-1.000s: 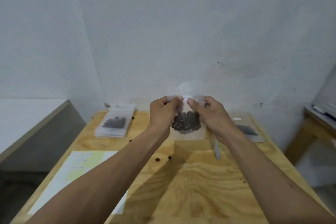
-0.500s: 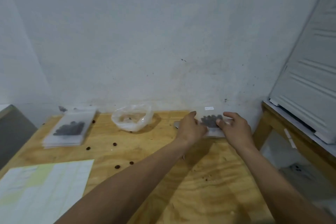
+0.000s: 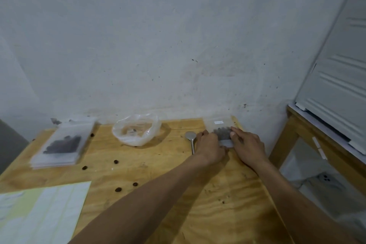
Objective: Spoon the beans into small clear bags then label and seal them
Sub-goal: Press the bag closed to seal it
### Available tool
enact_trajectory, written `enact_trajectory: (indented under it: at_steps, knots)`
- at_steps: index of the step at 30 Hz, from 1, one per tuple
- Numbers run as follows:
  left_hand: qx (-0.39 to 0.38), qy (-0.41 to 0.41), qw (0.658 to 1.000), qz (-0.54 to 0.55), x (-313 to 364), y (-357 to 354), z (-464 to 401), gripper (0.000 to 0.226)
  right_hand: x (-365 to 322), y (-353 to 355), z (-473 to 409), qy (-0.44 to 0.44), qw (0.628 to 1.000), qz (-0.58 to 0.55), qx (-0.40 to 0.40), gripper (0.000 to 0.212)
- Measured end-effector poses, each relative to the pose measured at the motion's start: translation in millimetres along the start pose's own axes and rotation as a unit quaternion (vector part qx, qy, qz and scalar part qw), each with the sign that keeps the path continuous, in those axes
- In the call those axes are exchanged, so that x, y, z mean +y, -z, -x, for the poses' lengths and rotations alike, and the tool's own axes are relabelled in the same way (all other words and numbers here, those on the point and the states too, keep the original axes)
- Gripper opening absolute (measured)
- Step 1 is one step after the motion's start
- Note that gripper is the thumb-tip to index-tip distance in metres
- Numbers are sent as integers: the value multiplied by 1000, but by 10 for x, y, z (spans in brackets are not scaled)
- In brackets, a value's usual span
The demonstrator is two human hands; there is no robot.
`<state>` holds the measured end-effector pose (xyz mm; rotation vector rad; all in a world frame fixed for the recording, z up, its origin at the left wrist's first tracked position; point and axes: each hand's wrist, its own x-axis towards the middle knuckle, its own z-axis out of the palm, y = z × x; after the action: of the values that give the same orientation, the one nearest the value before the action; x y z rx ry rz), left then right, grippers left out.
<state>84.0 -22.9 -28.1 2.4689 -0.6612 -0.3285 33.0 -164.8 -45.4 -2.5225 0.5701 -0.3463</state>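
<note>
**Both hands flat on a filled bag at the far right of the table**

We see a pale plywood table point(image 3: 178, 214) filling the lower part of the frame, set against a grey-white plaster wall point(image 3: 158, 45). At the lower left lies one large sheet of white and yellow label paper point(image 3: 41, 212). At the left of the frame, near the wall, sits one stack of small clear plastic bags point(image 3: 63, 144) with dark beans showing through the top one; how many bags are in the stack we cannot tell. At the centre, near the wall, stands one crumpled clear plastic bag, open at the top point(image 3: 136, 130), with a few dark beans left in it.

Our left hand point(image 3: 210, 148) and right hand point(image 3: 247, 148) both lie at the right of centre, fingers stretched forward and only loosely curled, gripping nothing. Between them, and under their fingertips, lies one small clear bag of dark beans point(image 3: 222, 131), flat on the table's far right corner by the wall, with a small white label near its top edge. The left hand presses on its left edge, the right on its right edge.

One metal spoon point(image 3: 191, 138) rests just left of the left hand, bowl toward the wall. We count six loose dark beans point(image 3: 118, 189) scattered across the wood left of centre.
</note>
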Motion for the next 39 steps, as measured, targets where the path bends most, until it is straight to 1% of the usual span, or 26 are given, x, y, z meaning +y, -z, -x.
enact_trajectory:
  at_steps: [4, 7, 11, 13, 14, 16, 19, 21, 23, 25, 27, 28, 30, 32, 34, 35, 36, 37, 39]
  knots:
    - [-7, -10, 1000, 0, -31, 21, -19, 40, 52, -68, -22, 5, 999, 3, 32, 42]
    - [-10, -20, 999, 23, -35, 62, -15, 42, 56, -86, -1, 10, 999, 4, 32, 45]
    - [14, -43, 997, 68, -27, 179, 79, 56, 20, -53, 96, 12, 999, -34, 35, 57]
    - [57, -66, 991, 97, -32, 330, 177, 57, -58, -38, 163, 20, 996, -51, 73, 72]
    - [81, -76, 987, 114, -47, 425, 239, 56, -154, -13, 207, 26, 994, -58, 95, 69]
    - [134, -92, 976, 148, -130, 631, 379, 49, -395, 6, 261, 63, 987, -66, 135, 50]
    - [242, -105, 946, 187, -400, 951, 585, 36, -926, -5, 302, 149, 971, -83, 168, 43]
    - [317, -96, 921, 204, -658, 1192, 713, 30, -1333, -60, 331, 196, 957, -115, 178, 32]
    - [380, -71, 900, 203, -965, 1458, 838, 26, -1753, -177, 396, 239, 945, -137, 177, 20]
    - [419, -27, 888, 185, -1321, 1718, 959, 25, -2144, -340, 497, 294, 933, -153, 138, 15]
    - [429, 46, 891, 141, -1715, 1943, 1084, 28, -2492, -556, 648, 338, 929, -140, 59, 14]
    - [417, 93, 897, 112, -1912, 2033, 1149, 32, -2648, -684, 737, 353, 928, -117, 10, 15]
    - [363, 202, 908, 51, -2301, 2146, 1296, 44, -2915, -980, 922, 368, 925, -44, -82, 21]
    - [298, 298, 907, 14, -2630, 2173, 1460, 52, -3120, -1264, 1055, 336, 931, -6, -141, 26]
    - [250, 341, 906, 4, -2886, 2147, 1585, 56, -3281, -1483, 1092, 267, 946, -24, -180, 25]
    - [234, 345, 909, 7, -2989, 2122, 1631, 57, -3345, -1574, 1081, 232, 951, -39, -200, 26]
    - [227, 339, 913, 16, -3071, 2097, 1672, 56, -3397, -1641, 1061, 198, 955, -58, -215, 32]
    - [230, 327, 916, 31, -3127, 2080, 1709, 54, -3433, -1696, 1036, 164, 958, -80, -222, 38]
    - [263, 298, 915, 73, -3180, 2070, 1783, 53, -3470, -1749, 1010, 114, 962, -126, -212, 41]
